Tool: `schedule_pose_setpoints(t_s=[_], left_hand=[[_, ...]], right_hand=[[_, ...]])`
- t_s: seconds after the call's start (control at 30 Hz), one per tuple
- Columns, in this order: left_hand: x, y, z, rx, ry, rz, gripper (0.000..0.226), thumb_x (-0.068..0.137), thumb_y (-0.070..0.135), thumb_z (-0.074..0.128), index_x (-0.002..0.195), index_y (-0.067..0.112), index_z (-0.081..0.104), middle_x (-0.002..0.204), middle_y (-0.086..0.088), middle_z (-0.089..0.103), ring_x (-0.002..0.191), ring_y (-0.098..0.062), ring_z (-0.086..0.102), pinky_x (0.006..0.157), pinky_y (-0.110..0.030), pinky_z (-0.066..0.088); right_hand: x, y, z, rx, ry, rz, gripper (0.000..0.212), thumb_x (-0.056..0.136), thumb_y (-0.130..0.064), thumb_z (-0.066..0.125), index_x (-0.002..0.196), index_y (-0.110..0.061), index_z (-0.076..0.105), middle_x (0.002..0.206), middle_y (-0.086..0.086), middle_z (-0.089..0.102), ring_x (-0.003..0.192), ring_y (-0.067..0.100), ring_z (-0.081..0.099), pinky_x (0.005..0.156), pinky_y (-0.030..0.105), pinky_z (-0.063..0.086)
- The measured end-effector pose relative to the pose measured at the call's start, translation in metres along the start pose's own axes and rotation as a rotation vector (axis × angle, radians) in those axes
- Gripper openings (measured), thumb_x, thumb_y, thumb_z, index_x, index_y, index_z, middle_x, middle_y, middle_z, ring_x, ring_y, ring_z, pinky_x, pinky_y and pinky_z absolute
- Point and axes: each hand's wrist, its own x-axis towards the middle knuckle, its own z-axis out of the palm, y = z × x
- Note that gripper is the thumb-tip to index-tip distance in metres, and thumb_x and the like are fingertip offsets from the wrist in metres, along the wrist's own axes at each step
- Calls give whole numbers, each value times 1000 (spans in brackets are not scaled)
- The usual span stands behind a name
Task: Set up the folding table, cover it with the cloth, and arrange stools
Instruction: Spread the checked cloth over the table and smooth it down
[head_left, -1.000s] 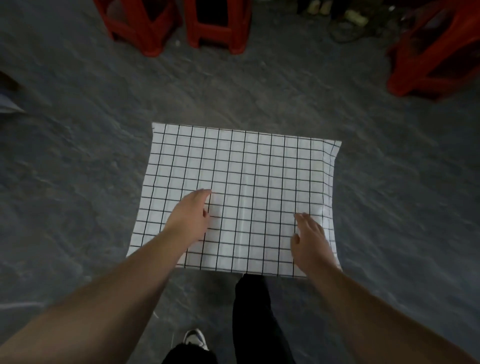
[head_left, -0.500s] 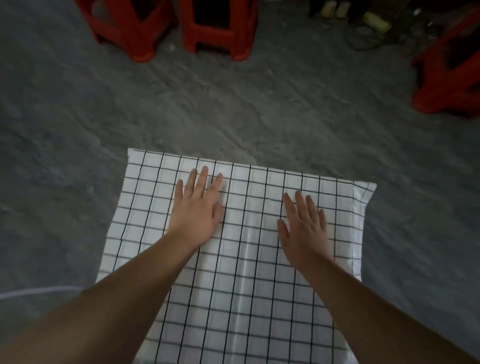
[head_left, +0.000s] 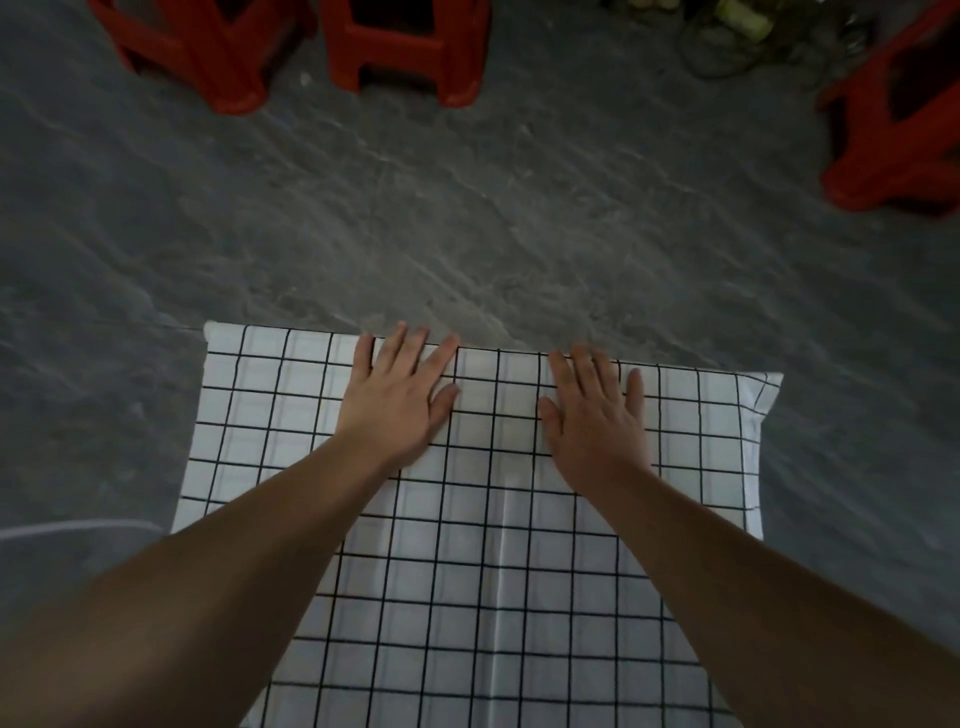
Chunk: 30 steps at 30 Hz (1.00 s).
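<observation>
A white cloth with a black grid (head_left: 467, 571) lies spread over the table, which is hidden beneath it. My left hand (head_left: 397, 402) rests flat on the cloth near its far edge, fingers apart and reaching the edge. My right hand (head_left: 592, 410) lies flat beside it, also fingers apart, palm down on the cloth. Neither hand holds anything. Two red plastic stools (head_left: 208, 47) (head_left: 410, 47) stand on the floor at the top left. A third red stool (head_left: 898, 119) stands at the top right.
Dark grey stone floor (head_left: 467, 218) spreads between the cloth's far edge and the stools. Cables and small clutter (head_left: 737, 31) lie at the top edge between the stools. The cloth's right corner (head_left: 763, 395) hangs folded over the side.
Both hands have slid forward across the cloth to its far edge. The camera has moved closer, so the cloth fills more of the lower view.
</observation>
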Motion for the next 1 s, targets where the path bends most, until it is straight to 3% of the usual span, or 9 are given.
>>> schedule_pose_setpoints(t_s=[0.4, 0.63, 0.8, 1.0], left_hand=[[4, -20, -2, -16, 11, 25, 65, 98, 60, -4, 157, 33, 2, 166, -9, 10, 153, -25, -3, 121, -51, -6], [-24, -5, 1, -103, 182, 49, 61, 101, 49, 27, 156, 26, 18, 164, -12, 14, 152, -31, 2, 120, -58, 6], [-40, 8, 19, -74, 57, 7, 61, 102, 55, 10, 158, 33, 0, 167, -7, -2, 152, -25, -14, 121, -57, -2], [-35, 18, 28, -45, 104, -67, 61, 101, 54, 9, 158, 32, 2, 167, -6, 1, 152, -25, -10, 121, -57, -2]], right_hand=[[7, -14, 1, -28, -8, 27, 61, 102, -52, 7, 158, -28, -4, 168, 2, 2, 154, 24, -3, 122, 56, -4], [-16, -25, 5, 24, 101, -45, 61, 104, -49, 10, 159, -24, -2, 167, 0, -3, 154, 20, -7, 123, 55, 2], [-27, -12, 10, -14, -24, 94, 64, 100, -54, 1, 158, -30, -11, 166, -3, -13, 152, 23, -18, 120, 60, -4], [-13, 3, 12, -16, 6, 31, 61, 101, -52, 1, 157, -33, -12, 165, -6, -14, 151, 20, -18, 120, 59, -5]])
